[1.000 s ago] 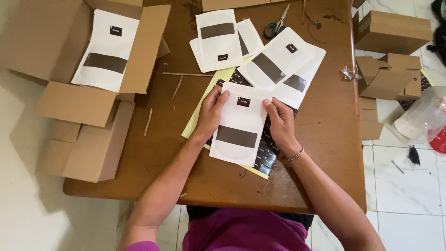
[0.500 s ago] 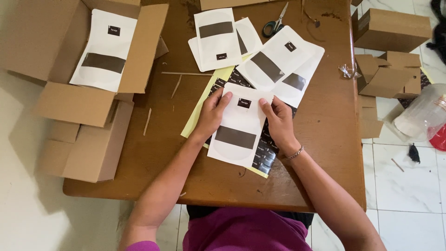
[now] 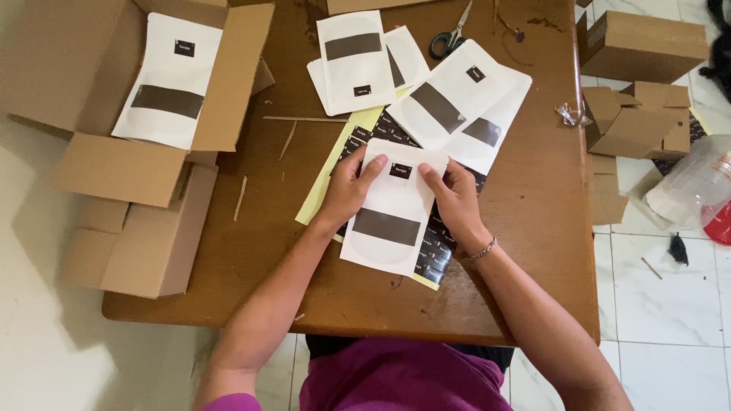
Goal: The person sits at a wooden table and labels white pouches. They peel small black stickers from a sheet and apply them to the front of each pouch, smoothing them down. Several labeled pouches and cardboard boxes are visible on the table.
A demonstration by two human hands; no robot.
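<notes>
Scene evenly lit by soft daylight; soft shadows cast at left of frame; focus sharp throughout; slight overexposure seen on white floor tiles.

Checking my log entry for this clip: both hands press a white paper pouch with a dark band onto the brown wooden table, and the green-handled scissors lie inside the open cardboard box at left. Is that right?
Not quite. The head view shows the green-handled scissors lying on the brown wooden table near its far edge, not inside the open cardboard box. That box holds another white pouch. The rest stands: left hand and right hand press the white paper pouch with a dark band.
</notes>
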